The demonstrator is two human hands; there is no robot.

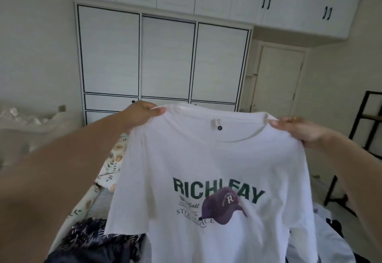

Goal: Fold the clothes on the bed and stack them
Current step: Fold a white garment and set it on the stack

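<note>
A white T-shirt (208,165) with green lettering and a purple cap print hangs in the air in front of me, its front facing me. My left hand (142,113) pinches its left shoulder near the collar. My right hand (297,128) grips the right shoulder. The shirt hides much of the bed below. A dark patterned garment (93,240) lies crumpled on the bed at the lower left, and pale blue clothing (330,231) lies at the lower right.
The bed (107,169) has a leaf-and-fruit print sheet. A padded headboard (31,130) stands at left. White wardrobe doors (165,60) fill the far wall. A black metal rack (359,144) stands at right beside a closed door (279,80).
</note>
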